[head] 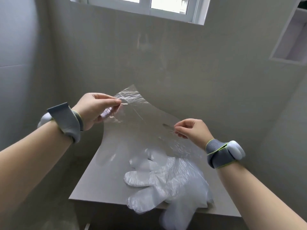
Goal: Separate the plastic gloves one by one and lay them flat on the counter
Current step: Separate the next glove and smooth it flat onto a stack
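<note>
A single clear plastic glove (142, 123) is stretched in the air above the counter, its fingers hanging down toward the surface. My left hand (95, 109) pinches its upper left edge between thumb and fingers. My right hand (191, 130) pinches the opposite edge at the right. Below them a stack of whitish plastic gloves (166, 180) lies on the grey counter (93, 180), with some glove fingers drooping over the front edge.
The counter is narrow and meets a grey wall behind. A window (149, 7) sits high on that wall. A recessed white shelf niche (292, 39) is at the upper right. Both wrists carry grey bands with white devices.
</note>
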Tool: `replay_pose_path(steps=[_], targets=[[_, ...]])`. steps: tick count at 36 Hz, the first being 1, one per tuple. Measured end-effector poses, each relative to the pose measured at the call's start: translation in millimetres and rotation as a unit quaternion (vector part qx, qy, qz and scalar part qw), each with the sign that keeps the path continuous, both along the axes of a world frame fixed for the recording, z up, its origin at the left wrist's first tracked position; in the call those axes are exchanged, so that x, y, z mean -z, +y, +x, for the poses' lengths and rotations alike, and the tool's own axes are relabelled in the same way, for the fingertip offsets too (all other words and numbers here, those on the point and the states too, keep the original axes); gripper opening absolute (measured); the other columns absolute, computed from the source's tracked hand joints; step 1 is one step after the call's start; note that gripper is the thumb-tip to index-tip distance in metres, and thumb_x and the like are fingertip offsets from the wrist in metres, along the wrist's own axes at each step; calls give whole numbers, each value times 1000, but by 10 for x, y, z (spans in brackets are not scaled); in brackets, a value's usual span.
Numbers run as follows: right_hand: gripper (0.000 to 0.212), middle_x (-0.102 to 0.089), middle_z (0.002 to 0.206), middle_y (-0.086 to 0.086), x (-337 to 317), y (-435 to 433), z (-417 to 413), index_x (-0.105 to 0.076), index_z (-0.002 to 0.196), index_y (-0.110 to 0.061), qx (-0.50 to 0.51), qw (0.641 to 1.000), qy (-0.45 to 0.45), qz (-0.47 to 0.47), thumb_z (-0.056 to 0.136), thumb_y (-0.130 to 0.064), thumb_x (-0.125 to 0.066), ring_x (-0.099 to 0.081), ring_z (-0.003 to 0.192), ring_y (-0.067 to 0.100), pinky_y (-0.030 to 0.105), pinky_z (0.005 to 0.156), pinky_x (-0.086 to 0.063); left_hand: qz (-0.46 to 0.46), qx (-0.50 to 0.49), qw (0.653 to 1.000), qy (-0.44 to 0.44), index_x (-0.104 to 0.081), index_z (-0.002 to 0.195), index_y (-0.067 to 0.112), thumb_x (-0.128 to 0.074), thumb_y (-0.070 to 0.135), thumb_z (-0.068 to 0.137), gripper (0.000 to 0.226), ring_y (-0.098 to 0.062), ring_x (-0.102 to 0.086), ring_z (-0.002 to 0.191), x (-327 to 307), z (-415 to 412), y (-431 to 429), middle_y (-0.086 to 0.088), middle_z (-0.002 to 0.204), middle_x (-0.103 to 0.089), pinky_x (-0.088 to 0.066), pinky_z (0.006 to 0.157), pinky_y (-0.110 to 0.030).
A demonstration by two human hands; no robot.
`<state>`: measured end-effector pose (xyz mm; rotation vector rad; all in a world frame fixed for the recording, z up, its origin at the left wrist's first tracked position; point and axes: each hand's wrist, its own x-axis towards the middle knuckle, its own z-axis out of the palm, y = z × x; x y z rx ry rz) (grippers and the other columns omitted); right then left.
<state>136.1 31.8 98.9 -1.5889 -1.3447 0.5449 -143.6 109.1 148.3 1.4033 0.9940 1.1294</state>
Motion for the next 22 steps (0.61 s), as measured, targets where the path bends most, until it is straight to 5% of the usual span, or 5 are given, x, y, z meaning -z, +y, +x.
replay_pose_path(steps=[5, 15, 18, 22], targets=[[11, -71, 74, 9, 116, 71, 27, -70, 81, -10, 10, 999, 25, -31, 84, -3, -62, -61, 60, 13, 22, 62, -50, -60, -49, 997, -32, -69, 75, 14, -71, 12, 82, 7, -4, -56, 45, 243, 132, 205, 3, 55, -64, -46, 44, -14], [12, -67, 74, 8, 418, 399, 78, -68, 90, -6, 18, 993, 95, -67, 91, -7, -56, -60, 64, 16, 29, 68, -53, -121, -115, 981, -102, -67, 76, 12, -69, 8, 83, 8, -7, -51, 47, 642, 367, 761, 7, 41, -58, -37, 45, -12], [12, -67, 80, 12, 488, 514, 108, -63, 91, -7, 31, 989, 123, -77, 94, -7, -51, -58, 65, 20, 24, 59, -50, -137, -142, 974, -110, -61, 70, 14, -66, 8, 85, 17, -6, -49, 38, 799, 422, 923, 7, 37, -55, -38, 40, -11], [15, -66, 85, 12, 579, 638, 154, -61, 102, -3, 38, 986, 134, -88, 95, -9, -49, -59, 66, 18, 20, 55, -51, -165, -174, 962, -130, -60, 70, 12, -63, 5, 86, 18, -14, -51, 52, 996, 469, 1094, 4, 37, -56, -42, 50, -23]])
